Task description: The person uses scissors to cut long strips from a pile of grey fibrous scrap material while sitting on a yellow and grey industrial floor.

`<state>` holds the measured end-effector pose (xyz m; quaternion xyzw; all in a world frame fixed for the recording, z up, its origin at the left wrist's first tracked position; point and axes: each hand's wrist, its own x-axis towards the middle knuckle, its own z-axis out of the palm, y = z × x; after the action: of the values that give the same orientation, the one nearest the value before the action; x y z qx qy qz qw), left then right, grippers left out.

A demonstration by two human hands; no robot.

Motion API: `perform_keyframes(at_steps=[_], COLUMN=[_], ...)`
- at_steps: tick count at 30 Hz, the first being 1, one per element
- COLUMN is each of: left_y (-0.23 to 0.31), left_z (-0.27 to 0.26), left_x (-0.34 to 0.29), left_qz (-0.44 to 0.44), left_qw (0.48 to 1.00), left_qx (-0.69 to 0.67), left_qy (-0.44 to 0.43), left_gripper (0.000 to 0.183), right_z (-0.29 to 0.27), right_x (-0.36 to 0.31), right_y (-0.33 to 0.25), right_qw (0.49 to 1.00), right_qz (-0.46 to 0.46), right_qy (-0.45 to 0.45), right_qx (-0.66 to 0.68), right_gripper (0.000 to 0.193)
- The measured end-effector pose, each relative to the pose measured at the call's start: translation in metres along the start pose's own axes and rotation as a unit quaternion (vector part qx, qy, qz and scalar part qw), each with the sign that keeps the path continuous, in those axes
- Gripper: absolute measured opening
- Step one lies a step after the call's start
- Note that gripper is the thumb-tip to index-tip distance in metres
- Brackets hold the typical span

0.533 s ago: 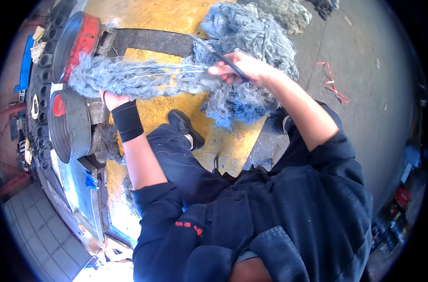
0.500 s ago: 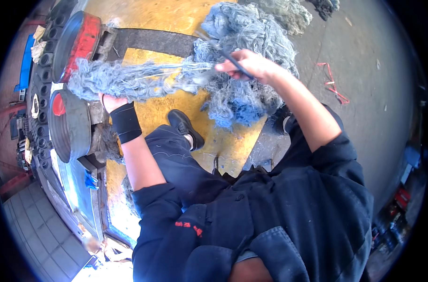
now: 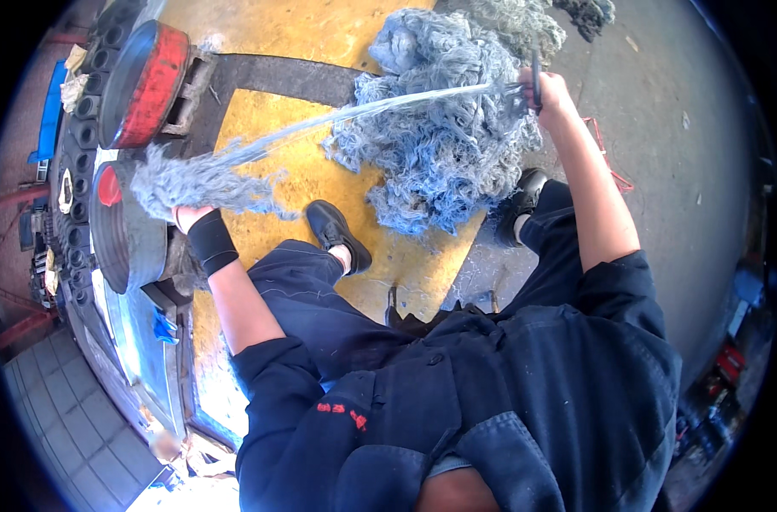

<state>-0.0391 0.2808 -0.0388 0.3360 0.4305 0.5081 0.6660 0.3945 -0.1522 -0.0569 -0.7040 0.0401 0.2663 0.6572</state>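
Head cam, looking straight down: left hand [image 3: 192, 215] has hold of the near end of a fluffy bundle [image 3: 184, 179] of blue-grey fibre, though the fingers are mostly buried so I can't tell how hard it's squeezing. Right hand [image 3: 552, 96] is out to the far side, fist closed around a slim dark tool [image 3: 537, 78]. A pale strand [image 3: 354, 113] runs pretty much straight from the bundle to that fist; can't tell whether the fingers pinch it or it's caught on the tool.

Handling-wise, my guess is this stuff weighs next to nothing and is super soft, zero stiffness, so it'll flop anywhere you don't support it. Loose fibres probably slide past each other and shed, and one thin strand looks like it could pull apart if you yank it. I'd grab the thick, fluffy end with the whole palm, like the left hand does, and keep fingers away from the tool. A fingertip pinch on the wispy edges would likely just get you a bit of fluff.

Further out, a big tangled pile [image 3: 448, 128] of the same-looking fibre sits under the strand, partly over the yellow floor patch [image 3: 256, 111]. Black wristband [image 3: 213, 242] on the left wrist, red-sided drum [image 3: 156, 85] and ribbed grey drum [image 3: 137, 239] off to the left, red cord [image 3: 620, 182] on the ground at right.
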Motion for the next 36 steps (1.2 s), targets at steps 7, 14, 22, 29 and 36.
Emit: perform_keyframes(at_steps=[7, 14, 22, 29, 36], left_y=[0.025, 0.032, 0.035, 0.043, 0.025], left_z=[-0.074, -0.096, -0.131, -0.171, -0.089], left_x=[0.031, 0.027, 0.024, 0.016, 0.029], left_qz=[-0.013, 0.009, 0.015, 0.015, -0.031], left_qw=[0.998, 0.997, 0.994, 0.99, 0.992], left_qx=[-0.035, -0.043, -0.048, -0.048, -0.094], left_qy=[0.041, 0.069, 0.1, 0.135, 0.073], left_gripper=[0.05, 0.051, 0.052, 0.053, 0.054], right_z=[-0.06, -0.073, -0.125, -0.109, -0.028], right_x=[0.065, 0.04, 0.056, 0.049, 0.036], right_y=[0.024, 0.001, 0.025, 0.02, 0.004], right_qw=[0.929, 0.873, 0.817, 0.822, 0.923], right_qz=[-0.082, -0.026, -0.002, -0.061, -0.261], right_qy=[0.313, 0.478, 0.575, 0.505, 0.195], right_qx=[-0.179, -0.09, -0.046, -0.258, -0.205], right_gripper=[0.025, 0.036, 0.038, 0.049, 0.023])
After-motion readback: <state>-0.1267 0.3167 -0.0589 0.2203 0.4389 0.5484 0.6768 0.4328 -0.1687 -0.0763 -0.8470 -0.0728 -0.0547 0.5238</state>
